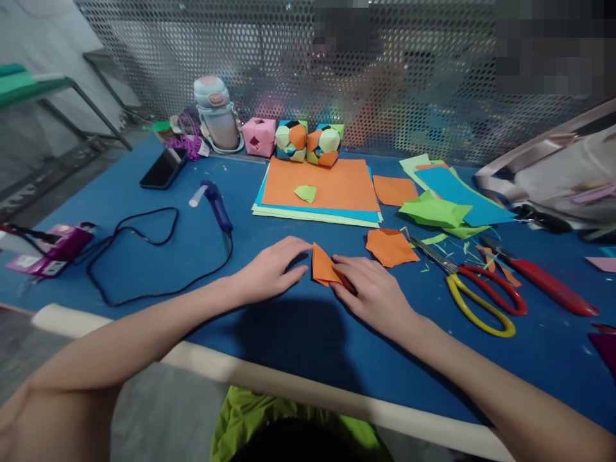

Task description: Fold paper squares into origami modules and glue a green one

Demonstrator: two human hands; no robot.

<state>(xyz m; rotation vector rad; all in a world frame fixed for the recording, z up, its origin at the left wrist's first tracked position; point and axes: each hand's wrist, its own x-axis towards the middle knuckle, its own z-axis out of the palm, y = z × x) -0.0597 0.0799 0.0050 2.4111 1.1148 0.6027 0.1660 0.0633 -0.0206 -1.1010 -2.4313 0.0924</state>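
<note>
A small folded orange paper (pixel 323 266) with a pointed upper corner sits between my hands at the middle of the blue table. My right hand (pixel 378 292) grips its right side, the thumb below and the fingers over it, so part of the paper is hidden. Just left of the paper, my left hand (pixel 276 269) has its thumb and fingers apart and holds nothing. An orange paper piece (pixel 392 248) with uneven edges lies past my right fingers. Scissors (pixel 462 276) with one red and one yellow handle rest farther right.
Behind my hands is a stack of coloured sheets (pixel 332 186). Folded paper cubes (pixel 291 140) and a bottle (pixel 219 119) line the mesh panel. A blue glue gun (pixel 216 205) trails its cord on the left. A red-handled cutter (pixel 553 285) and green scraps (pixel 433 210) lie right.
</note>
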